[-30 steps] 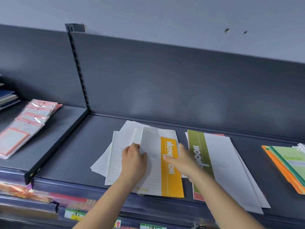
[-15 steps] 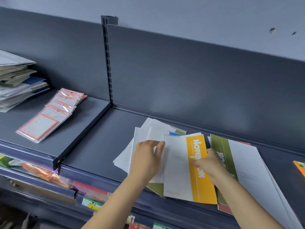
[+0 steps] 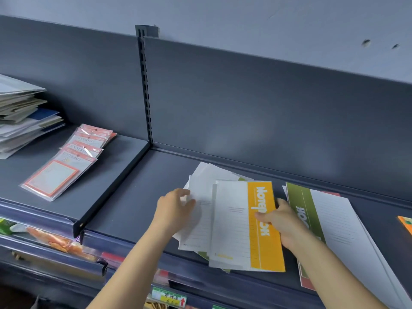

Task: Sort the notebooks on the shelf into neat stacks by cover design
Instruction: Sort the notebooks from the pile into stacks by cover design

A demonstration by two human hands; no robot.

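A white notebook with a yellow band (image 3: pixel 236 228) lies on top of a loose pile of notebooks (image 3: pixel 201 224) on the dark shelf (image 3: pixel 138 197). My right hand (image 3: pixel 282 224) grips this notebook at its right edge, thumb on the yellow band. My left hand (image 3: pixel 175 208) rests on the left side of the pile, fingers loosely bent over the white covers. A stack topped by a green-band notebook (image 3: pixel 327 221) lies just right of my right hand. Green corners poke out under the pile.
Packets of red-framed labels (image 3: pixel 66 163) lie fanned on the left shelf section, beyond a raised divider (image 3: pixel 113 188). A tall stack of folders (image 3: pixel 20 114) sits far left. An orange notebook corner (image 3: pixel 405 224) shows at the right edge. Price tags line the shelf front.
The yellow-band notebook has been squared up on the pile; my left hand slid to the pile's left edge. The camera panned left, revealing more of the left shelf.
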